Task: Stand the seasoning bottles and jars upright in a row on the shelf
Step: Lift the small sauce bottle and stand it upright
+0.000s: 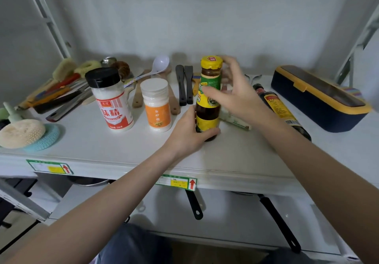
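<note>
A sauce bottle [208, 118] with a yellow cap and green-yellow label stands upright in the middle of the white shelf [102, 153]. My left hand [190, 134] grips its base. My right hand [240, 97] wraps its upper part, thumb on the green label and fingers behind the cap. To the left stand two upright jars: a black-capped white jar with a red label [111, 101] and a white-lidded jar with an orange label [156, 107]. A dark soy sauce bottle [281, 109] lies on its side to the right, past my right wrist.
A navy box with a yellow rim [320, 97] sits at the right. Spatulas [184, 87], a white spoon [158, 66], knives and brushes lie along the back and left. A loofah on a blue mat [22, 133] is at the front left. Pan handles [194, 204] hang below the shelf.
</note>
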`<state>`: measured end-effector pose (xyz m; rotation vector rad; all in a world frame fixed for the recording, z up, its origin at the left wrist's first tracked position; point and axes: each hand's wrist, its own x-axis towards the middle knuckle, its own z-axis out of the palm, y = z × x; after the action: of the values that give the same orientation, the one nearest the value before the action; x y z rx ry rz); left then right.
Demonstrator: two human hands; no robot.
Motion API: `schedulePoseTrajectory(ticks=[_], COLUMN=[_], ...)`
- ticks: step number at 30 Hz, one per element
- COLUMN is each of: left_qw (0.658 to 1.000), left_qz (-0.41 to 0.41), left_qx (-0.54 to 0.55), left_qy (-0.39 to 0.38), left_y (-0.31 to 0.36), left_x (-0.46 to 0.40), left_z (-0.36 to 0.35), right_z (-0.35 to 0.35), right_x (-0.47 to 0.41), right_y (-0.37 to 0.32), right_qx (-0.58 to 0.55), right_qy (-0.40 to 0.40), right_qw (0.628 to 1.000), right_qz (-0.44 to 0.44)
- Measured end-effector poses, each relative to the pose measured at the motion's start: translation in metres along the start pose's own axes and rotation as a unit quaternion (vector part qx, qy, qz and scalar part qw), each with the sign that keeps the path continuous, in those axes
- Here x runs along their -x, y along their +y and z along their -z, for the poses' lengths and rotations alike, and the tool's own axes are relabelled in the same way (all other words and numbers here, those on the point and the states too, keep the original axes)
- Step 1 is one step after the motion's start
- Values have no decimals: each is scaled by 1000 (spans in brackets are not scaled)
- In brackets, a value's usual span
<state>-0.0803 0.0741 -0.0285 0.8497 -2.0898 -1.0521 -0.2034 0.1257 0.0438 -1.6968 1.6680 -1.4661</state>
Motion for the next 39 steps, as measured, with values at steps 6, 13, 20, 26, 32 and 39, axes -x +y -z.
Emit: schedulePoseTrajectory(ticks=[6, 13, 20, 26, 32, 39], left_qw=[999, 999, 998, 999, 998, 994], left_qz=[-13, -31, -35, -17, 0, 13], left_qx=[44, -15, -29, -36, -54, -82], left_qy=[-26, 14, 41, 26, 43, 71], left_y=[-4, -1, -5, -6, -6, -8], left_x=[-1, -9, -5, -5, -13, -18], left_z=[4, 2, 1, 5, 7, 3], right_z=[19, 17, 14, 13, 8, -2], right_x=[-15, -29, -31, -31, -23, -20], right_y=[-23, -35, -33, -32, -5, 6], right_qx=[121, 216, 192, 171, 140, 182], right_qy=[57, 37, 8, -22, -83, -68], right_qw=[990, 975, 980, 984, 985, 980], right_qz=[40, 41, 49, 47, -50, -32])
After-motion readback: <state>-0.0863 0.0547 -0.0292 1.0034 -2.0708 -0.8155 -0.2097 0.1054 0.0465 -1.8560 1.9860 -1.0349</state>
